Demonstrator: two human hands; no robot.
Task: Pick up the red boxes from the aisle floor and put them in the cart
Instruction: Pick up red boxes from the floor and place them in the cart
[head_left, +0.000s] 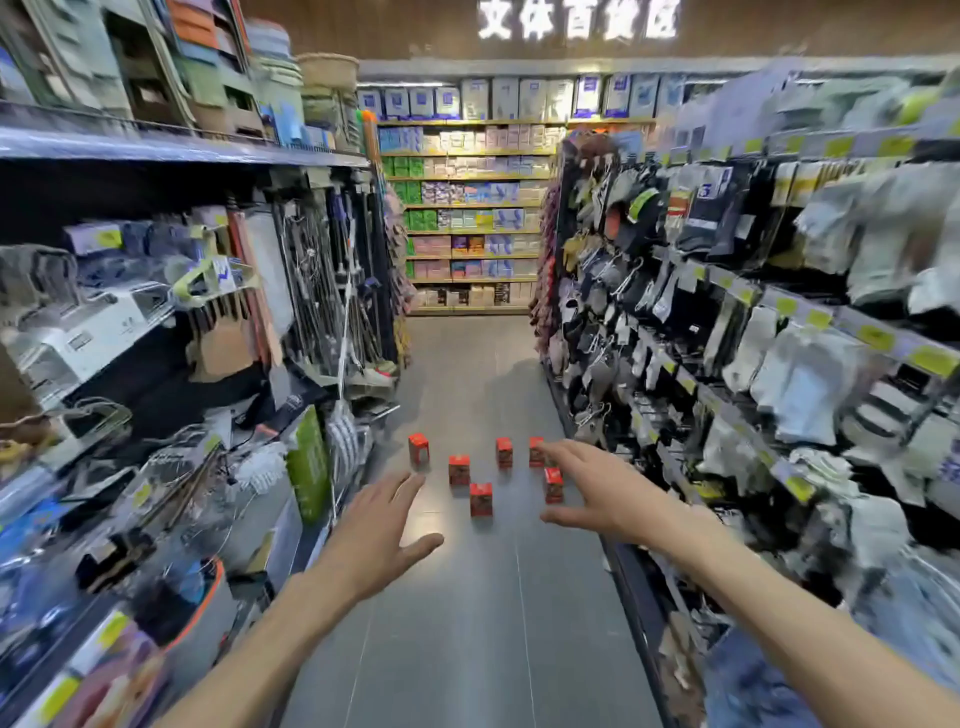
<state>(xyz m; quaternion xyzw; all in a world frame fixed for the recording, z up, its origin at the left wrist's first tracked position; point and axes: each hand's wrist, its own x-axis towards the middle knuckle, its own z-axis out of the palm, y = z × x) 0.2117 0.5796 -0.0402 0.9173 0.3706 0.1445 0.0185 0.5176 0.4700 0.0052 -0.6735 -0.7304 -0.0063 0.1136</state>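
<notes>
Head view only: six red boxes (481, 500) stand on the grey aisle floor (467, 623) in a loose cluster ahead of the person, between a left shelf rack of housewares (156, 364) and a right rack of hanging socks and packets (727, 312). Positions: far-left box (418, 449); one nearer box (459, 470); the nearest box, at centre; one far box (504, 451); one far-right box (536, 451), partly covered by fingertips; one box (554, 485) just below it. All six are upright, long axis vertical, with a printed face turned roughly toward the camera; none lies on its side. They stand apart from each other, none touching. Left hand (379, 525): reaching forward, fingers straight and spread, thumb out, holding nothing; grip apart. Right hand (602, 493): also reaching forward, fingers extended, thumb separated below; grip apart and empty. Its fingertips overlap the far-right box in the picture, but the boxes look farther off, so contact is unlikely. No cart is in view. Judgement: the step in hand is the approach and reach, with no box lifted yet, so the task is at its start. Next move would call for closing the distance, lowering toward the floor, and closing each grip across the narrow sides of an upright box, probably the nearest ones first, without knocking neighbours over. The cart must then be located out of frame.
</notes>
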